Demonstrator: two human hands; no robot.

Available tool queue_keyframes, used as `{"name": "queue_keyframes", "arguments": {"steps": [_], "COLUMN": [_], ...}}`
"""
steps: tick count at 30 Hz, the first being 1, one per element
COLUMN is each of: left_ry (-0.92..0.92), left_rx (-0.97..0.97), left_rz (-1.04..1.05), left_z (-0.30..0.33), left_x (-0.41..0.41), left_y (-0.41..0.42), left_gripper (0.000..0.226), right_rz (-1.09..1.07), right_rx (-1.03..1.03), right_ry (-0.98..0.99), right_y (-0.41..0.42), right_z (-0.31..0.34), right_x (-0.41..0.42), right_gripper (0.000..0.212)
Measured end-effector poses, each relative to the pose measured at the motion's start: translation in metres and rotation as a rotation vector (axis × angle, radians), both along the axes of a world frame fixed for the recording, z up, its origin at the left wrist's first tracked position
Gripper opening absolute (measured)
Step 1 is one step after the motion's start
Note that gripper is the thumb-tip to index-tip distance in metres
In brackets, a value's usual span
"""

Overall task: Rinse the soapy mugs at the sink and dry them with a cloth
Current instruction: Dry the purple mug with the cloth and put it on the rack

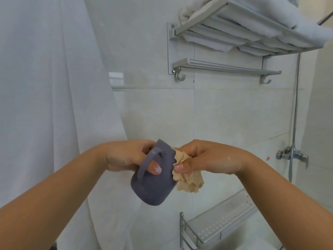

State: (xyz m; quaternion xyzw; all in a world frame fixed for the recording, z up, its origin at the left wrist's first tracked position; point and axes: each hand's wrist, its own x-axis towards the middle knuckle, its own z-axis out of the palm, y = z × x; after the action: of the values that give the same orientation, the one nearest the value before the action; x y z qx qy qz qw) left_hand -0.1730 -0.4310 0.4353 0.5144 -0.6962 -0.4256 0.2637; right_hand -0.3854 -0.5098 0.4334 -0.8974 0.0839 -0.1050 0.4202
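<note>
Grey-violet and matte, a ceramic-looking mug [153, 179] is held up in the air in front of a pale tiled wall [234, 114], tilted with its base toward the lower left and its mouth toward the right. The left hand [126, 156] grips it, the thumb passing through the handle loop and the other fingers curled around the far side. Just beside it, the right hand [203, 157] pinches a crumpled beige cloth [187, 179], with thumb and curled fingers closed on the fabric. The cloth is pressed against the rim of the mug, and its loose end hangs below the hand. A white curtain [54, 87] hangs at the left. Above, a metal wall rack [225, 67] carries folded white towels [252, 24]. A perforated metal shelf [216, 224] sits lower right, and a chrome shower valve [292, 156] is mounted at the far right.
</note>
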Motion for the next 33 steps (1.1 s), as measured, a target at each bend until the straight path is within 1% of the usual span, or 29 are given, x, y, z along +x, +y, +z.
{"name": "queue_keyframes", "arguments": {"steps": [1,3,4,5,6,7,9,10,11,12,13,15,16,17,19,20,22,24,25,27,29,31,33], "left_ry": [-0.017,-0.145,-0.236,-0.315,-0.371,-0.41,-0.462,-0.479,-0.48,-0.461,-0.43,-0.378,-0.363,-0.361,-0.38,-0.388,-0.399,-0.407,-0.407,-0.395,-0.375,-0.383,-0.409], "left_rx": [-0.057,-0.178,-0.245,-0.318,-0.395,-0.47,-0.593,-0.625,-0.626,-0.609,-0.585,-0.551,-0.534,-0.513,-0.478,-0.474,-0.491,-0.519,-0.53,-0.546,-0.546,-0.542,-0.514], "left_rz": [0.06,0.153,0.192,0.232,0.272,0.305,0.344,0.355,0.365,0.37,0.367,0.343,0.325,0.302,0.241,0.222,0.238,0.299,0.32,0.34,0.374,0.389,0.392], "left_z": [-0.001,-0.002,-0.003,-0.004,-0.005,-0.006,-0.009,-0.01,-0.01,-0.01,-0.009,-0.007,-0.006,-0.005,-0.003,-0.003,-0.005,-0.006,-0.006,-0.007,-0.011,-0.016,-0.021], "left_x": [-0.003,-0.01,-0.013,-0.018,-0.022,-0.026,-0.032,-0.032,-0.032,-0.03,-0.029,-0.026,-0.025,-0.025,-0.028,-0.031,-0.036,-0.038,-0.037,-0.036,-0.035,-0.034,-0.032], "left_y": [0.0,-0.001,-0.001,0.0,0.0,0.001,0.001,0.0,0.001,0.002,0.003,0.006,0.008,0.009,0.01,0.01,0.009,0.008,0.007,0.004,0.004,0.004,0.005], "left_gripper": [0.056,0.064,0.062,0.055,0.047,0.042,0.04,0.04,0.04,0.04,0.04,0.037,0.035,0.034,0.035,0.036,0.038,0.036,0.034,0.035,0.037,0.033,0.031], "right_rz": [-0.008,-0.017,-0.026,-0.046,-0.083,-0.153,-0.303,-0.351,-0.375,-0.391,-0.399,-0.398,-0.38,-0.355,-0.312,-0.284,-0.231,-0.222,-0.257,-0.408,-0.518,-0.551,-0.527], "right_rx": [0.021,0.045,0.047,0.065,0.123,0.231,0.499,0.595,0.633,0.603,0.486,0.142,0.027,-0.019,0.022,0.07,0.166,0.217,0.196,0.084,-0.001,-0.06,-0.067], "right_ry": [-0.001,0.028,0.038,0.021,-0.027,-0.097,-0.24,-0.292,-0.32,-0.318,-0.276,-0.114,-0.043,0.016,0.111,0.126,0.106,0.075,0.055,-0.014,-0.093,-0.124,-0.092], "right_y": [0.0,-0.002,-0.002,-0.001,-0.002,-0.001,0.004,0.005,0.007,0.01,0.011,0.017,0.021,0.024,0.026,0.025,0.022,0.022,0.024,0.031,0.035,0.036,0.034], "right_z": [0.001,0.0,-0.002,-0.004,-0.007,-0.009,-0.009,-0.01,-0.009,-0.008,-0.008,-0.005,-0.002,-0.001,0.002,0.004,0.006,0.007,0.006,0.002,-0.004,-0.01,-0.015], "right_x": [0.0,0.003,0.005,0.007,0.01,0.013,0.018,0.02,0.022,0.022,0.021,0.015,0.013,0.011,0.01,0.01,0.014,0.021,0.025,0.035,0.043,0.046,0.043], "right_gripper": [0.013,0.026,0.03,0.03,0.03,0.03,0.026,0.024,0.024,0.025,0.028,0.034,0.036,0.038,0.042,0.042,0.047,0.054,0.052,0.048,0.053,0.056,0.057]}}
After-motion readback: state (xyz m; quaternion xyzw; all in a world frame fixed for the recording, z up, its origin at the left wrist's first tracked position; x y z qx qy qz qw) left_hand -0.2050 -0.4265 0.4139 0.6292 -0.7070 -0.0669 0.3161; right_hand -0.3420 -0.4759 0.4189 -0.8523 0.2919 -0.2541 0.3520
